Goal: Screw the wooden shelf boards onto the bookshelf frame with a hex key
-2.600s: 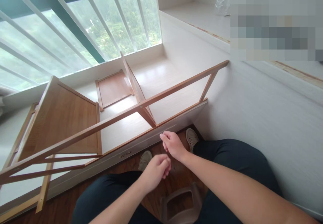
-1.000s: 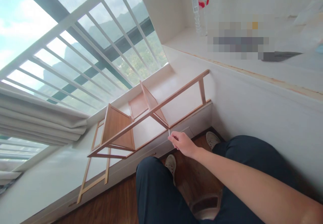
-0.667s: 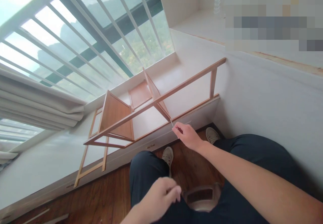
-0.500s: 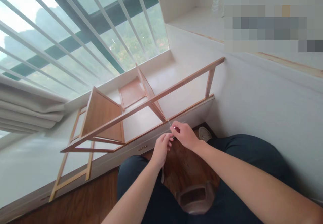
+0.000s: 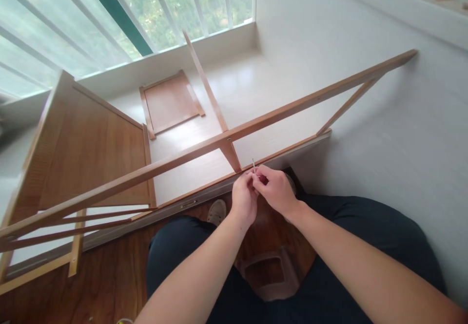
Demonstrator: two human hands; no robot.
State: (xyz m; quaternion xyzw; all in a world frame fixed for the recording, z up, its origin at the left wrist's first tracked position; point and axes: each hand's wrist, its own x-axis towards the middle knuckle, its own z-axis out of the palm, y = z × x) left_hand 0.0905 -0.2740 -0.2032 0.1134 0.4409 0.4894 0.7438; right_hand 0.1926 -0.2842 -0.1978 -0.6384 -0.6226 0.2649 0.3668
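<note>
My right hand [image 5: 277, 190] is closed in a pinch around a thin, light-grey metal rod [image 5: 253, 164], whose tip points up between the fingers. I cannot tell its exact kind. My left hand [image 5: 244, 198] is closed against the right fingertips at the rod's lower end; what its fingers hold is hidden. Just beyond both hands, an assembled wooden frame stands on the sill, with a long upper rail [image 5: 175, 161] and a middle crosspiece [image 5: 209, 86]. A visible hole or fastener marks the rail near their joint. A large wooden panel [image 5: 98, 153] stands upright at the frame's left.
A smaller wooden panel [image 5: 171, 102] lies flat on the white sill [image 5: 252, 83] behind the frame. Lower left, a pale wooden frame [image 5: 40, 271] leans against the sill front. A brown stool [image 5: 289, 273] shows between my knees. A white wall [image 5: 395, 119] rises at right.
My view has moved closer and tilted down, so the wooden frame looks larger. The hands have come together, and the rod now points more upright.
</note>
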